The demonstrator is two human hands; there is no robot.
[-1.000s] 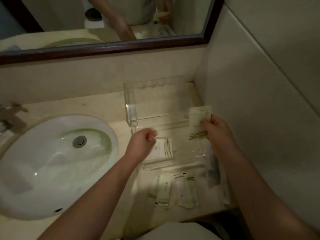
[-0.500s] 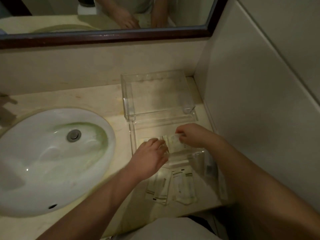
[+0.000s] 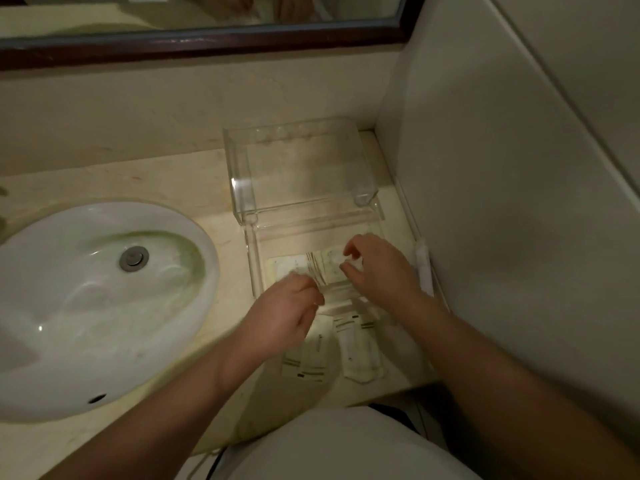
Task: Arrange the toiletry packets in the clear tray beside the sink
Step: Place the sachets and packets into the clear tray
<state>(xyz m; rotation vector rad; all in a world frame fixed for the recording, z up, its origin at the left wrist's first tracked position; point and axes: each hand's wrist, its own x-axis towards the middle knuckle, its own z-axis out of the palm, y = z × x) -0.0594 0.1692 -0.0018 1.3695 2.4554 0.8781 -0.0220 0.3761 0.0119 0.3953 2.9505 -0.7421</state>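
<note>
Now both hands (image 3: 377,268) on tray packets (image 3: 327,266)

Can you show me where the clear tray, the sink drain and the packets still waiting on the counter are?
clear tray (image 3: 250,252): head view, its left wall.
sink drain (image 3: 134,258): head view, middle of the metal plug.
waiting packets (image 3: 360,351): head view, face of the right-hand packet.

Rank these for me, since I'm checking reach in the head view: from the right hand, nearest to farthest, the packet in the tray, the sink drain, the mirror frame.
1. The packet in the tray, touching the right hand on its left.
2. The sink drain, far left, in the basin.
3. The mirror frame, along the top, on the back wall.
</note>
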